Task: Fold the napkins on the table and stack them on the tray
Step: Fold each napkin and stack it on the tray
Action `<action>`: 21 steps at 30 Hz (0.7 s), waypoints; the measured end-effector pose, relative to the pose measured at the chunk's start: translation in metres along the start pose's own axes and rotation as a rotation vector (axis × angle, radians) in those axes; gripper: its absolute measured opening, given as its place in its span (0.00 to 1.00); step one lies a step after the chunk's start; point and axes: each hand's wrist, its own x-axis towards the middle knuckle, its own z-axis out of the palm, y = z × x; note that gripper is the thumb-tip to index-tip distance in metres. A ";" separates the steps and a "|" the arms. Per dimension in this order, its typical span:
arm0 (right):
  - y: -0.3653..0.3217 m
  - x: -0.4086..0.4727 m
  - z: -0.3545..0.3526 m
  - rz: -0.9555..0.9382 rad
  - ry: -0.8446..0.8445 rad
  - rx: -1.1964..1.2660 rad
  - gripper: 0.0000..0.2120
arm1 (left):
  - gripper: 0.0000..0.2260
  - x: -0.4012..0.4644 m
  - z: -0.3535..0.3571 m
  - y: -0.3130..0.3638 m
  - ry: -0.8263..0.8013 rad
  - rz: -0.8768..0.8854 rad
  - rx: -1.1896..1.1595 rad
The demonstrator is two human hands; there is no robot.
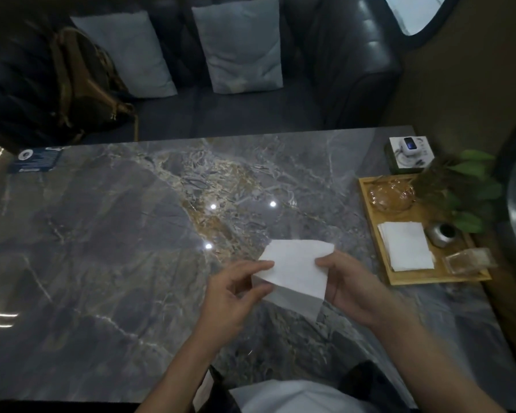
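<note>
A white napkin (298, 268) is held just above the grey marble table (102, 234), right of centre and near the front edge. My left hand (236, 296) pinches its left edge between thumb and fingers. My right hand (349, 284) grips its right edge. The napkin looks partly folded, with a shaded lower flap hanging toward me. On the wooden tray (370, 216) at the right edge of the table lies a stack of folded white napkins (405, 245).
The tray also holds a glass teapot (390, 193), a small metal cup (443, 234) and a clear box (469, 260). A green plant (465, 189) and a small box (410, 153) stand behind it. A dark sofa with two cushions (239, 46) faces the table.
</note>
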 end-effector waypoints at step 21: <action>0.017 -0.014 0.016 -0.448 -0.030 -0.783 0.11 | 0.06 0.002 0.005 0.016 -0.014 0.017 0.076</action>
